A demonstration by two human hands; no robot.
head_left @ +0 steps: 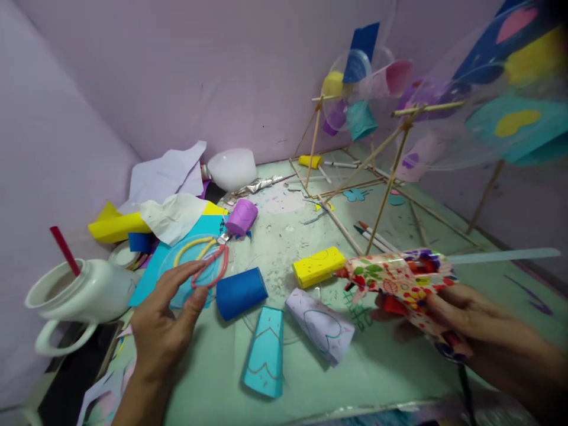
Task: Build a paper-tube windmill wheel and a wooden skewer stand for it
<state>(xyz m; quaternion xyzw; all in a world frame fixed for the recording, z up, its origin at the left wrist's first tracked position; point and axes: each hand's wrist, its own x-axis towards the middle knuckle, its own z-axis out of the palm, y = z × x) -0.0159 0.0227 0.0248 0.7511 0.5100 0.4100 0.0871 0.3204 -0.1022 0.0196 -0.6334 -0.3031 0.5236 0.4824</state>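
My right hand [465, 313] was wrapped round the handle of the patterned glue gun [394, 272], over the right side of the tabletop [208, 373], its nozzle by the yellow paper roll [318, 266]; whether they touched, I couldn't tell. I judged the gun light and stiff, best held by its handle, away from a possibly hot nozzle. My left hand [166, 319] curved loosely, fingers apart, at the scissors [222, 241] toward the left edge. The turquoise paper roll [265, 352], close to the front edge, seemed easily crushed, needing a gentle pinch.

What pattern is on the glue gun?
The glue gun: colourful flowers and red dots on cream, head view.
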